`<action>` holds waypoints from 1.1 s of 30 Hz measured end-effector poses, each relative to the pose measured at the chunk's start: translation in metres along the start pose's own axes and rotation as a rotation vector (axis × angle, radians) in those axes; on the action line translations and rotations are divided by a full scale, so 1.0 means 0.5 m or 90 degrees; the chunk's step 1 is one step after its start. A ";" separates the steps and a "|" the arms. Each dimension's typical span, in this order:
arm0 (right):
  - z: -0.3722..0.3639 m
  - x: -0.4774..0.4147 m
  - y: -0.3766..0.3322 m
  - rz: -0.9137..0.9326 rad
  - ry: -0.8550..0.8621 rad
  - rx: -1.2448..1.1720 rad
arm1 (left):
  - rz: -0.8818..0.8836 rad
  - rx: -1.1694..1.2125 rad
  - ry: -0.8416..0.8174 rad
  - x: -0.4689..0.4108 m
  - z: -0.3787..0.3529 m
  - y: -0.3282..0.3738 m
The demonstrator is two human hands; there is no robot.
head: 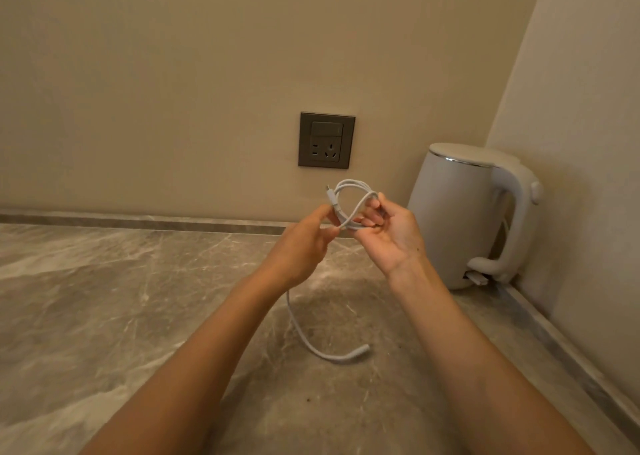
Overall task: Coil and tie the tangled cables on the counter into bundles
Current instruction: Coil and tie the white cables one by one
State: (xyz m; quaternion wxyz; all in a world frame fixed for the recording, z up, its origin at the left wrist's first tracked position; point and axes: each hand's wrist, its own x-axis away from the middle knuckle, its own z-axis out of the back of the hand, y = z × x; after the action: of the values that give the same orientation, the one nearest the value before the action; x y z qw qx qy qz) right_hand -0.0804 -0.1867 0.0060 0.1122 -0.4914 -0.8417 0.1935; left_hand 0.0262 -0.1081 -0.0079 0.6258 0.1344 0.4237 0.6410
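Note:
A thin white cable [349, 188] is partly looped into a small coil held up in front of the wall. My left hand [301, 247] pinches the coil's left side, near one plug end that sticks up. My right hand [391, 233] grips the coil's right side, fingers curled round the strands. The rest of the cable hangs down behind my left wrist and trails onto the marble counter [104, 299], where its free end [360, 350] lies.
A white electric kettle [464, 219] stands in the right corner against the side wall. A dark wall socket [326, 140] sits on the back wall just above the hands. A low stone ledge runs along both walls.

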 end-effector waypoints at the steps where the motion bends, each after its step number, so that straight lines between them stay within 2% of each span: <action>1: -0.002 0.001 -0.002 -0.006 -0.004 0.010 | -0.013 -0.023 -0.012 -0.001 0.006 -0.006; 6: -0.017 0.010 -0.019 -0.074 -0.076 0.086 | -0.007 -0.133 -0.041 -0.004 0.042 -0.037; 12: -0.020 0.035 -0.024 -0.240 -0.189 0.411 | 0.038 -0.227 -0.057 -0.014 0.067 -0.052; 17: -0.009 0.026 -0.001 -0.250 -0.128 0.680 | 0.095 -0.181 0.007 -0.025 0.076 -0.055; 21: 0.000 0.022 0.026 -0.242 -0.077 0.822 | 0.102 -0.172 0.051 -0.024 0.072 -0.047; 29: 0.004 0.017 0.042 -0.179 -0.036 0.851 | 0.048 -0.195 0.139 -0.021 0.073 -0.022; 33: 0.004 0.015 0.044 -0.115 0.007 0.759 | -0.018 -0.173 0.169 -0.018 0.070 -0.009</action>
State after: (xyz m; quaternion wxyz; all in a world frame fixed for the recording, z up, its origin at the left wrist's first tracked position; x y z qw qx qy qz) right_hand -0.0676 -0.1708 -0.0056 0.3888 -0.2714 -0.6260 0.6192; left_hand 0.0553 -0.1041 0.0133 0.5858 -0.0427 0.4140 0.6954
